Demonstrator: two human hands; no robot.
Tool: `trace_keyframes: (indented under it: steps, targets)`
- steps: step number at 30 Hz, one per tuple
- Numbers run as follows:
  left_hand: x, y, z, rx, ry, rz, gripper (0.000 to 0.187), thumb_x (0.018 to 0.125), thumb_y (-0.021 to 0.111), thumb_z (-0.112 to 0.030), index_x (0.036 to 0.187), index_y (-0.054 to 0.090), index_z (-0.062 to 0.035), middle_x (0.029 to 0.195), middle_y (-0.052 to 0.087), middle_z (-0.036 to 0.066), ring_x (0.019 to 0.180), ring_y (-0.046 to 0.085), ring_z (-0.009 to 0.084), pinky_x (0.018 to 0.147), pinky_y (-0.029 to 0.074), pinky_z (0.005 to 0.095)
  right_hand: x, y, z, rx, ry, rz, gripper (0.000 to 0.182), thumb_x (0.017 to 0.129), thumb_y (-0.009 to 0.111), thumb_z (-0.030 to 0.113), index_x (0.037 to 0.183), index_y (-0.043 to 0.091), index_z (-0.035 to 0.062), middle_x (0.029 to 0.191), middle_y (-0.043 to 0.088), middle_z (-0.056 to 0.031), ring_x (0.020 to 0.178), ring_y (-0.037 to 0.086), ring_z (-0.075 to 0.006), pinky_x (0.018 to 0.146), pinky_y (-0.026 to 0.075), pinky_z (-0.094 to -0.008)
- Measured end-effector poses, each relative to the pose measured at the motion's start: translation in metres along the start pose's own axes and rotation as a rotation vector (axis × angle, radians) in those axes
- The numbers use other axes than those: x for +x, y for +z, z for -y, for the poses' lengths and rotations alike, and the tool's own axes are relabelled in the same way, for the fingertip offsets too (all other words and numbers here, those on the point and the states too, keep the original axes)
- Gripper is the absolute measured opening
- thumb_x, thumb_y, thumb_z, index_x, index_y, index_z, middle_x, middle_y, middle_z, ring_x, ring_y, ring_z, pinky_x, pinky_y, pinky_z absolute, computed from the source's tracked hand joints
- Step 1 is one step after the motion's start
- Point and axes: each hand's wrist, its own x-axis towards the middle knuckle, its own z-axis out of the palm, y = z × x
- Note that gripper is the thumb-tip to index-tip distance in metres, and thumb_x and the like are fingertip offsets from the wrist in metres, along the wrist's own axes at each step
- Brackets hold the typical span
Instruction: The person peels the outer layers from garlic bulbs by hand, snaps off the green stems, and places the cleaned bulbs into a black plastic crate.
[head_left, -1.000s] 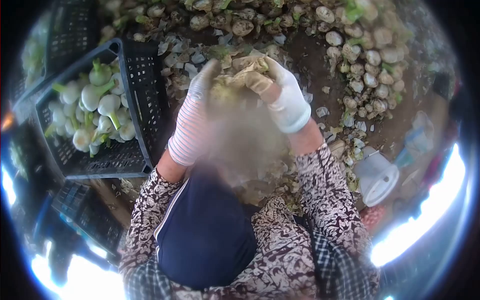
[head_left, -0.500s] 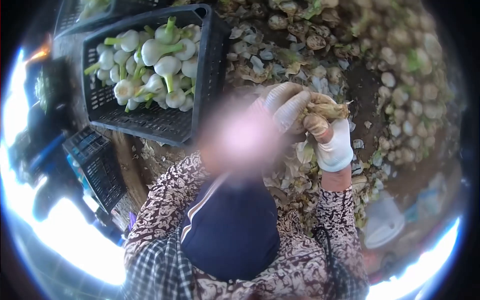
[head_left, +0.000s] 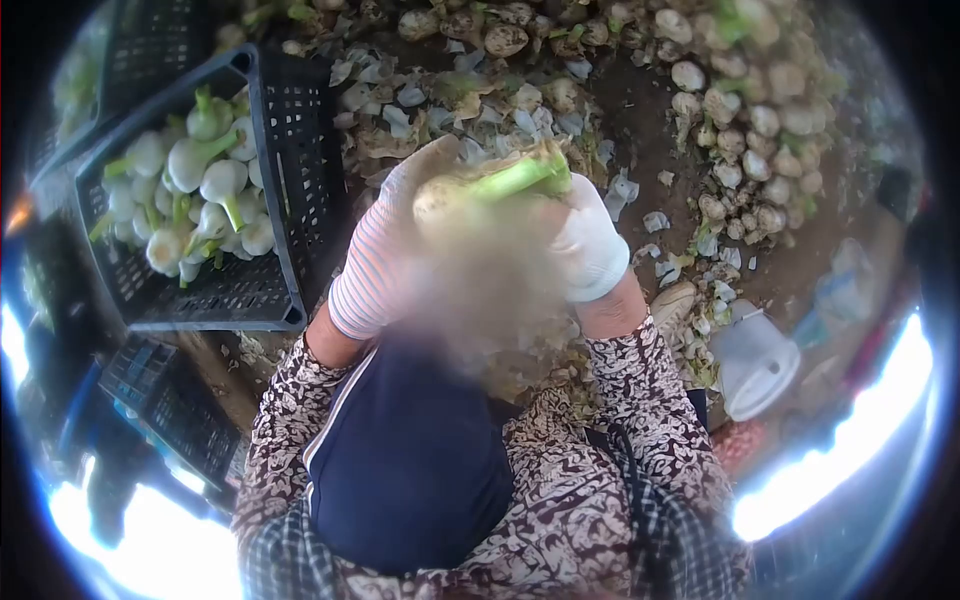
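Note:
My left hand point(head_left: 385, 245), in a striped knit glove, is closed around a garlic bulb point(head_left: 438, 198) with a thick green stem and dry, ragged leaf ends. The bulb sits toward the left and the stem points right. My right hand point(head_left: 592, 245), in a white glove, is closed at the stem's end, its fingertips partly hidden. A blurred patch covers the area just below the bulb. To the left, a black plastic crate point(head_left: 270, 180) holds several cleaned white garlic bulbs point(head_left: 222, 182) with short green stems.
Peeled skins point(head_left: 410, 95) litter the ground beyond my hands. Unpeeled garlic point(head_left: 760, 150) lies heaped at the far right and along the top. A white plastic tub point(head_left: 755, 360) is at the right. Another black crate point(head_left: 170, 400) stands at lower left.
The view has shifted, so the crate appears further left. My hands have moved apart, and the garlic's green stem now shows between them; before, dry outer leaves covered it.

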Motion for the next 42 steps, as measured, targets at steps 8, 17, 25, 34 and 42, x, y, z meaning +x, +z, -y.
trace_keyframes:
  steps: [8, 17, 25, 34, 42]
  targets:
    - [0.002, 0.010, -0.004, -0.315, -0.168, -0.151, 0.098, 0.085, 0.054, -0.074, 0.147, 0.035, 0.0008, 0.120, 0.061, 0.013, 0.092, 0.066, 0.0209, 0.078, 0.055, 0.0321, -0.002, -0.003, -0.014, -0.604, -0.484, -0.169, 0.040, 0.080, 0.073, 0.000, 0.118, 0.058, 0.0006, 0.114, 0.064, -0.0138, 0.101, 0.063, -0.0213, 0.090, 0.050, -0.0325]
    - [0.022, -0.029, 0.002, -0.379, -0.297, 0.471, 0.110, 0.061, 0.082, -0.053, 0.141, 0.042, 0.0091, 0.124, 0.061, 0.015, 0.111, 0.061, 0.0216, 0.098, 0.047, 0.0327, -0.013, -0.018, 0.018, -0.517, -0.174, 0.100, 0.028, 0.081, 0.073, 0.001, 0.108, 0.064, 0.0011, 0.098, 0.067, -0.0114, 0.089, 0.066, -0.0206, 0.080, 0.052, -0.0320]
    - [0.006, 0.004, 0.001, 0.093, -0.087, -0.077, 0.058, 0.087, 0.073, -0.036, 0.125, 0.057, 0.0047, 0.106, 0.064, 0.008, 0.097, 0.060, 0.0126, 0.088, 0.049, 0.0277, -0.010, -0.008, 0.034, -1.081, -0.533, 0.295, 0.018, 0.082, 0.072, 0.005, 0.097, 0.063, 0.0016, 0.081, 0.060, -0.0100, 0.076, 0.065, -0.0246, 0.066, 0.051, -0.0349]
    - [0.028, -0.002, -0.009, -0.084, -0.251, -0.030, 0.018, 0.087, 0.064, -0.016, 0.092, 0.068, 0.0007, 0.080, 0.065, 0.002, 0.073, 0.057, 0.0073, 0.067, 0.047, 0.0225, 0.003, -0.026, 0.016, -0.353, -0.254, 0.125, 0.027, 0.084, 0.069, 0.006, 0.109, 0.063, -0.0027, 0.095, 0.067, -0.0095, 0.076, 0.064, -0.0172, 0.067, 0.053, -0.0308]
    - [0.013, -0.003, -0.005, -0.120, -0.321, 0.054, 0.026, 0.095, 0.064, -0.024, 0.107, 0.067, -0.0003, 0.091, 0.068, 0.002, 0.080, 0.061, 0.0079, 0.072, 0.050, 0.0234, 0.003, -0.017, 0.021, -0.833, -0.476, 0.235, 0.020, 0.079, 0.071, 0.005, 0.097, 0.062, 0.0003, 0.088, 0.063, -0.0103, 0.077, 0.062, -0.0229, 0.070, 0.051, -0.0366]
